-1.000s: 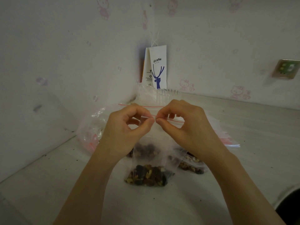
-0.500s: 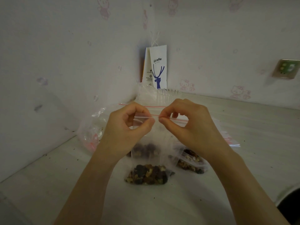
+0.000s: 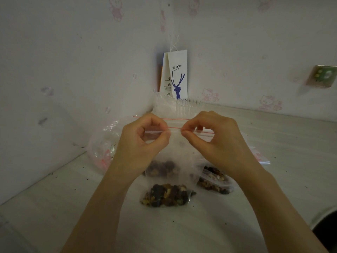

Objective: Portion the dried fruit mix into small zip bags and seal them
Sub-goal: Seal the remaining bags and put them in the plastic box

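I hold a small clear zip bag [image 3: 179, 152] upright above the table, with dried fruit mix [image 3: 162, 168] in its bottom. My left hand [image 3: 144, 143] pinches the red zip strip between thumb and forefinger. My right hand [image 3: 217, 141] pinches the same strip a short way to the right. Under the held bag lies a filled small bag [image 3: 166, 195] flat on the table. Another filled small bag [image 3: 214, 180] lies to its right, partly hidden by my right wrist.
A crumpled larger clear bag [image 3: 102, 148] lies at the left by the wall. Spare empty zip bags [image 3: 259, 157] lie at the right. A white paper coffee bag [image 3: 176, 77] stands in the corner. A dark round object [image 3: 326, 232] shows at the lower right edge. Crumbs dot the white table [image 3: 284, 139].
My two hands have drawn slightly apart along the zip strip, so a short stretch of the red line now shows between my fingertips. The bags on the table have not moved.
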